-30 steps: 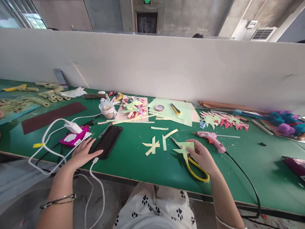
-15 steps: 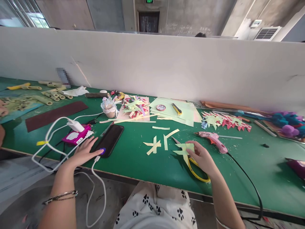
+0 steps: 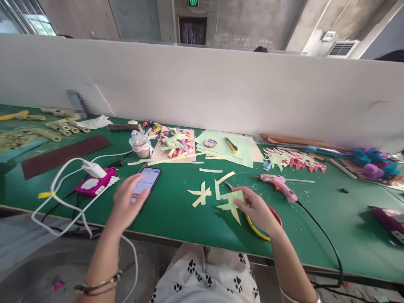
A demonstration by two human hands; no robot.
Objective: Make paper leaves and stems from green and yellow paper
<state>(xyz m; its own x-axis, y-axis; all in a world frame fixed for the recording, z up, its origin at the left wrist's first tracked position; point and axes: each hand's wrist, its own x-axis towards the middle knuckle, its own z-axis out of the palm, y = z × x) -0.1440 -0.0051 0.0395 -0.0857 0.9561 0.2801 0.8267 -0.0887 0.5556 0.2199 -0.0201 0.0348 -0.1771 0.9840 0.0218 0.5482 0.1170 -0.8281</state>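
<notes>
Two bare hands work over a green table [image 3: 176,216]. L hand [image 3: 128,203] is motion-blurred, fingers spread and loose, holding nothing, and hovers just above the near end of a phone [image 3: 149,176]; can't tell if a fingertip touches it. Phone lies flat w/ its screen lit and digits showing, far end pointing away from L hand. Just left of L hand sits a pink box [image 3: 92,185] w/ a white charger [image 3: 92,169] on top, and a white cable [image 3: 71,160] loops around them and off the near table edge. R hand [image 3: 257,209] pinches a pale green cutout [image 3: 231,201] btw thumb and fingers; its points stick out to the hand's left, raised a little off the table w/ a shadow under it. Scissors [image 3: 259,230] sit under R hand: a yellow loop shows below the palm and the blade tip pokes out beyond the cutout; can't tell if a finger hooks the loop. Btw the two hands, nearer R, lie crossed paper strips [image 3: 202,194]. Just beyond R hand, to its right, is a pink glue gun [image 3: 278,184], its black cord running back past the R wrist. Farther beyond R hand are green sheets [image 3: 244,149] w/ a yellow cutter [image 3: 231,144] and a tape roll [image 3: 210,143] on them. Beyond L hand stand a cup [image 3: 141,148] and a pile of pink and green pieces [image 3: 176,142].
</notes>
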